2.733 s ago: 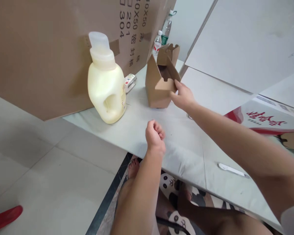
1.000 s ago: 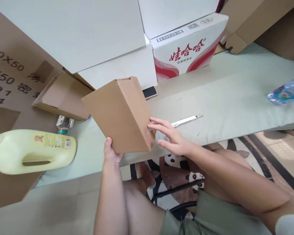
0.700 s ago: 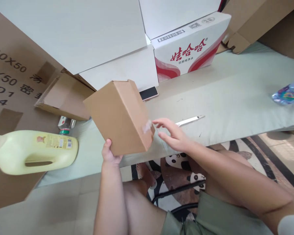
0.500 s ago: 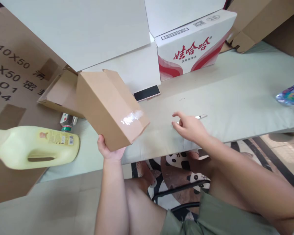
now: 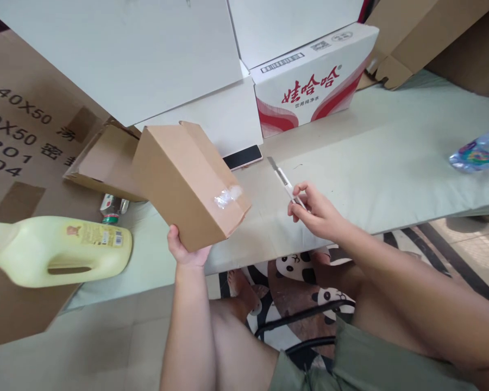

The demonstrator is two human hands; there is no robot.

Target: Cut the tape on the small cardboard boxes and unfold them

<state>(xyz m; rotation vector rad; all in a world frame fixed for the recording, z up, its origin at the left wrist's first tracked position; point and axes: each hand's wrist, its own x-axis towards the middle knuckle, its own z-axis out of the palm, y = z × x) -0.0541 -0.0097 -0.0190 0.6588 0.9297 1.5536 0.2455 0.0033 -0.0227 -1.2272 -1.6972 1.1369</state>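
Observation:
My left hand [image 5: 186,252] grips the lower corner of a brown cardboard box [image 5: 179,190], which is tilted above the table. Clear shiny tape [image 5: 227,197] runs over the box's seam near its right end. Between the fingers and thumb of my right hand [image 5: 314,213] is a slim white utility knife [image 5: 286,182]. Its blade is out and points up and to the left, apart from the box. The palm side of my left hand is hidden under the box.
A black phone [image 5: 243,157] lies behind the box, before white cartons [image 5: 199,111]. At the left are a yellow jug [image 5: 65,251], a small bottle [image 5: 111,207] and an open cardboard box [image 5: 110,157]. A plastic bottle [image 5: 476,152] lies on the pale-covered table [image 5: 403,163] at right.
The utility knife was lying mostly hidden by my right hand, pointing right; now it is held with its blade up and to the left. The box has shifted slightly right in view.

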